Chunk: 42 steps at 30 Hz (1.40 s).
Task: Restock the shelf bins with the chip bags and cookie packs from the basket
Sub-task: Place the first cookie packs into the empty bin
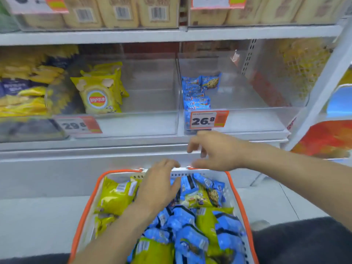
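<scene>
A head-worn camera looks down at a white metal store shelf and a shopping basket. At far left on the shelf, a heap of glossy yellow and dark blue crinkled snack bags (24, 88) shows blurred through clear plastic. Next to it stands a clear, hard-walled plastic bin (152, 119) holding a short row of puffy yellow chip bags (99, 96), upright at its left side; a white and orange price tag (78, 125) reading 29.8 is fixed to its front. To the right, a second clear bin (257, 119) holds small shiny blue cookie packs (198, 90) stacked along its left wall, behind a price tag reading 26.8 (208, 120).

Below the shelf sits a white perforated plastic basket (238, 202) with an orange rim, filled with a loose jumble of yellow-green chip bags (114, 197) and blue cookie packs (188, 237), all in crinkly foil-like wrap.

The left hand (158, 185) reaches into the back of the basket, palm down, fingers loosely curved over the packs near the far rim; whether it grips anything cannot be told. The right hand (217, 151) hovers above the far rim, just below the 26.8 tag, fingers spread and relaxed, holding nothing. On the shelf above, flat tan packets with barcodes (122, 12) stand in a row.
</scene>
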### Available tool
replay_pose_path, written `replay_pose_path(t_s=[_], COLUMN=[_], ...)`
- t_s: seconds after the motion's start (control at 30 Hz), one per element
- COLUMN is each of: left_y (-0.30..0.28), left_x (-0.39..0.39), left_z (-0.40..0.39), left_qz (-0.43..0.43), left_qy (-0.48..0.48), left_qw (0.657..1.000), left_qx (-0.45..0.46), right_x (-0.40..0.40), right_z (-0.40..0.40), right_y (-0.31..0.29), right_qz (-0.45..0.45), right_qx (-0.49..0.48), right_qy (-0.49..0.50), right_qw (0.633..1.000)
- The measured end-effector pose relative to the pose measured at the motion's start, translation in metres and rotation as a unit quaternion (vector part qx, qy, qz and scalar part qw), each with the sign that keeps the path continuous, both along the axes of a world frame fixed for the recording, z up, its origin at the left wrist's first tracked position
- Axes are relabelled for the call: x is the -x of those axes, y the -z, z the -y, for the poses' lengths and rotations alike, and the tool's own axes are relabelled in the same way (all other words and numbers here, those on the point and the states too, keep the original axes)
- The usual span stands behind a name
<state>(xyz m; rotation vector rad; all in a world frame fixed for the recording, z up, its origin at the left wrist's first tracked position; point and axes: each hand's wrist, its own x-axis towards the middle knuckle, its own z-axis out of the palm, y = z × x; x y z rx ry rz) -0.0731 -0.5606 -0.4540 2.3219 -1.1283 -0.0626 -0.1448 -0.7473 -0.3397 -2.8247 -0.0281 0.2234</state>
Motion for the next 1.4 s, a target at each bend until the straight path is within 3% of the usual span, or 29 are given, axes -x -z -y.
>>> replay_pose_path(t_s=[0.07, 0.17, 0.3, 0.4, 0.5, 0.73, 0.9, 1.1, 1.23, 1.4], left_y=[0.03, 0.07, 0.099, 0.102, 0.101, 0.097, 0.093, 0.082, 0.061, 0.045], left_x=[0.018, 0.046, 0.066, 0.064, 0.062, 0.069, 0.071, 0.067, 0.061, 0.05], left_z=[-0.018, -0.034, -0.044, -0.046, -0.045, -0.038, -0.037, -0.029, -0.023, -0.016], left_qz=[-0.081, -0.169, -0.149, -0.159, -0.175, -0.166, -0.148, -0.17, -0.326, -0.398], left_qy=[-0.026, -0.013, 0.041, 0.042, 0.045, 0.048, 0.034, -0.012, -0.047, -0.091], left_qw=[0.995, 0.975, 0.954, 0.955, 0.952, 0.948, 0.963, 0.98, 0.944, 0.907], left_qx=[-0.057, -0.144, -0.256, -0.247, -0.248, -0.266, -0.225, -0.108, 0.013, 0.1], right_x=[0.007, 0.034, 0.071, 0.072, 0.066, 0.049, 0.039, 0.026, 0.019, 0.016], right_z=[-0.022, -0.054, -0.077, -0.079, -0.078, -0.064, -0.052, -0.031, -0.014, 0.003], right_y=[0.034, 0.091, 0.14, 0.157, 0.166, 0.164, 0.164, 0.146, 0.117, 0.079], right_qz=[-0.151, -0.238, -0.284, -0.267, -0.278, -0.322, -0.355, -0.339, -0.327, -0.297], right_qx=[0.068, 0.131, 0.155, 0.15, 0.087, 0.0, -0.075, -0.15, -0.234, -0.258], right_qy=[-0.036, -0.078, -0.109, -0.09, -0.048, 0.04, 0.09, 0.119, 0.136, 0.133], right_qw=[0.986, 0.959, 0.94, 0.948, 0.955, 0.946, 0.928, 0.921, 0.905, 0.91])
